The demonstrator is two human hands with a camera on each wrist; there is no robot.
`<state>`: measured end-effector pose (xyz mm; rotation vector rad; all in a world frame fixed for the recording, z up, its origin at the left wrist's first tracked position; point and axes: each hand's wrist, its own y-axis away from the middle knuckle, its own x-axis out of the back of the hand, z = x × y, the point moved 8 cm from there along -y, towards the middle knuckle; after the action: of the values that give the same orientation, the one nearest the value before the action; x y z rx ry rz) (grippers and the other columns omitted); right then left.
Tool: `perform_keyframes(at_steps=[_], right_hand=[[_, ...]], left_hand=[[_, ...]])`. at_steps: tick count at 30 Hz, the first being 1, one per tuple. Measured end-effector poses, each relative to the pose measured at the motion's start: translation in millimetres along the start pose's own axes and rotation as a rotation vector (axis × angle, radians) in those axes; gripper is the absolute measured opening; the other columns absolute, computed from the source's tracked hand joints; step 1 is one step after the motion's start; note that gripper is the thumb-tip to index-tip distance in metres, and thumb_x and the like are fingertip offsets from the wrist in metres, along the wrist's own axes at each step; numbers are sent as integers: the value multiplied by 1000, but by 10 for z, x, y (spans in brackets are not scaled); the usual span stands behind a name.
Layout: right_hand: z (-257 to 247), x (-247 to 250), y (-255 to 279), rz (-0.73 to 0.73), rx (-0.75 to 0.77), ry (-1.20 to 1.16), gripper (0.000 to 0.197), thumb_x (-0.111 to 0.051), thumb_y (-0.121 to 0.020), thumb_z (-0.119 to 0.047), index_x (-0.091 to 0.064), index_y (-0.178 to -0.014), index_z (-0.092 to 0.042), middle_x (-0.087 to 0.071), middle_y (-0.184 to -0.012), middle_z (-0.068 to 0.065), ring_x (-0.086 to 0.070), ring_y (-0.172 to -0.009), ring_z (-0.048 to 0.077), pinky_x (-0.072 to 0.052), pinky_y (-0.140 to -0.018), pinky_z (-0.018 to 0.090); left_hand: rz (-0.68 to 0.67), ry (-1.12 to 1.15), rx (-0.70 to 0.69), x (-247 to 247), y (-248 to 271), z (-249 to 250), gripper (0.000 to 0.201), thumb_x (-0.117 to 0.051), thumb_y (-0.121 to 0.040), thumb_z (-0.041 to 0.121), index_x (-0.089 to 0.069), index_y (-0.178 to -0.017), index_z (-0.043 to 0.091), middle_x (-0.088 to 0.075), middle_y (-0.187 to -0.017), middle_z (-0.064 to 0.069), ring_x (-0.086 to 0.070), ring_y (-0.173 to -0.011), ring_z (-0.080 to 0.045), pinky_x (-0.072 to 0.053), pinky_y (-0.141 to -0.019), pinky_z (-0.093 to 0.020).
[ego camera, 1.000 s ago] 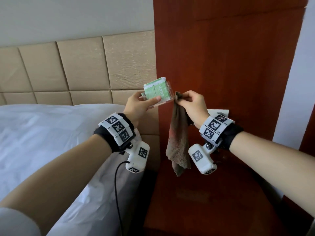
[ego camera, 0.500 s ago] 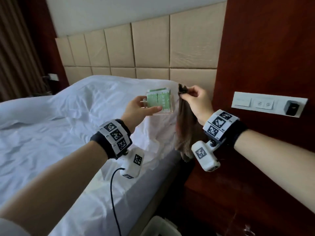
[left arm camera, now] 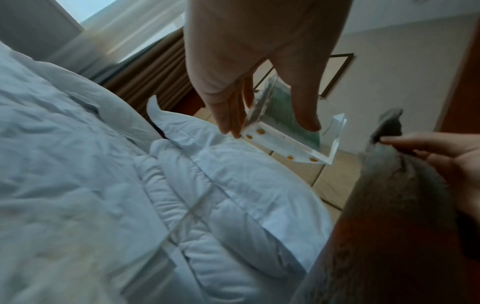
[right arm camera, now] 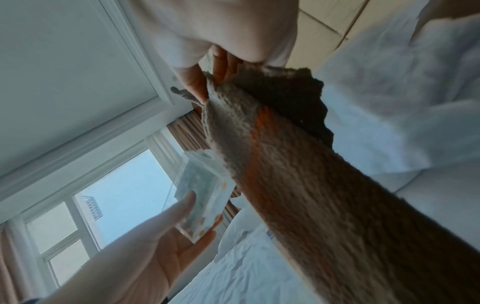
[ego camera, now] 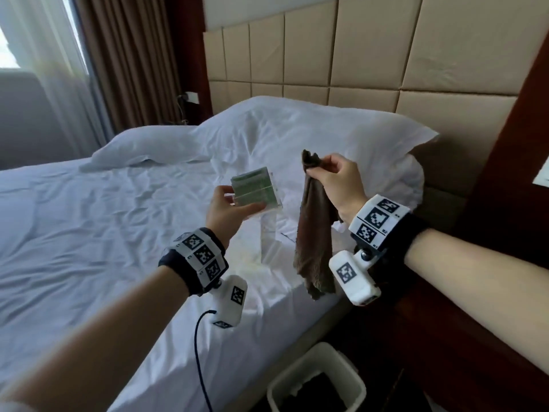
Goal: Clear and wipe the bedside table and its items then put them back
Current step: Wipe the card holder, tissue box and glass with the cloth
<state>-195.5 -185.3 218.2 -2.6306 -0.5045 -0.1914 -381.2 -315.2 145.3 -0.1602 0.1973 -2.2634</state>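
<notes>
My left hand holds a clear acrylic card holder with green printed cards, thumb in front and fingers behind, above the white bed. In the left wrist view the holder shows its clear base with orange dots, pinched by my left hand. My right hand pinches the top of a brown cloth, which hangs down just right of the holder. In the right wrist view the cloth drops from the fingers, with the holder beyond it. A second clear acrylic stand lies on the bed below the holder.
The dark wooden bedside table lies at the lower right, under my right forearm. A white waste bin stands on the floor between bed and table. Pillows and a padded headboard are behind; curtains at the left.
The view and both hands have swung left from the bedside table to over the bed. The left hand still holds the card holder and the right hand still holds the cloth.
</notes>
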Motion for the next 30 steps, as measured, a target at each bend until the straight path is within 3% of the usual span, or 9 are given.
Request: perform_keyframes(at_steps=[3,6,9,12,16,21,24,27,30], right_hand=[[87,-239,24,-30,-30,-7,16,-69,-78,-13,-57,-69,-18,-61,-74,-1,-59,-79,17,-46,-77,29],[276,-425,94,-56,-72,-6,13,-68,-78,-13,-57,-71,-16,-60,-72,-2,-57,-78,16,-46,-79,30],[516,-514,172,-85,-112,7,9,-68,-79,-14,-60,-77,-12,-61,-76,0,-58,-79,16,-46,-78,28],[723,-526,215,-74,-160,4,14,-68,-79,-14,-58,-70,-17,-61,-74,0,-58,-80,18,-45,-77,29],[916,-556,301,-83,-189,24,16,-69,-78,-14,-56,-68,-18,-63,-74,3,-59,-77,19,-48,-76,33],[1037,-604,384,-93,-202,51,8,-68,-79,-13,-61,-80,-8,-67,-88,15,-61,-84,25,-49,-80,35],[1128,-649,410,-112,-215,55,15,-68,-79,-13,-56,-71,-16,-63,-78,4,-59,-82,20,-47,-80,33],[1180,-695,435,-135,-228,56,22,-68,-80,-13,-53,-66,-22,-61,-75,0,-58,-81,17,-46,-78,30],[1147,-745,443,-150,-231,47,25,-67,-80,-12,-52,-64,-25,-59,-72,-4,-56,-80,16,-43,-76,27]], left_hand=[[96,-17,44,226,38,-264,55,-83,-65,8,-45,-105,11,-59,-96,-3,-62,-90,-20,-54,-80,-34],[138,-51,95,323,93,-570,57,-86,-61,10,-46,-102,13,-60,-100,-6,-63,-95,-24,-55,-83,-42],[128,-71,156,298,195,-888,57,-84,-62,4,-44,-101,13,-56,-95,0,-62,-88,-19,-56,-77,-36],[97,-67,227,235,284,-1185,58,-81,-64,-3,-42,-105,10,-54,-96,-1,-59,-87,-17,-55,-77,-34],[150,-146,288,228,335,-1503,59,-82,-65,1,-43,-109,8,-53,-85,7,-55,-80,-12,-48,-76,-28],[234,-262,305,343,228,-1710,66,-83,-66,9,-41,-117,6,-56,-101,-3,-58,-95,-22,-48,-88,-32],[247,-341,302,422,183,-1787,70,-83,-67,16,-41,-121,5,-60,-113,-10,-59,-104,-25,-44,-87,-31],[228,-383,281,469,176,-1816,76,-84,-66,18,-40,-127,6,-54,-124,-11,-54,-114,-26,-44,-98,-34],[221,-402,238,531,244,-1792,72,-81,-70,17,-41,-129,9,-52,-123,-8,-51,-114,-22,-43,-102,-37]])
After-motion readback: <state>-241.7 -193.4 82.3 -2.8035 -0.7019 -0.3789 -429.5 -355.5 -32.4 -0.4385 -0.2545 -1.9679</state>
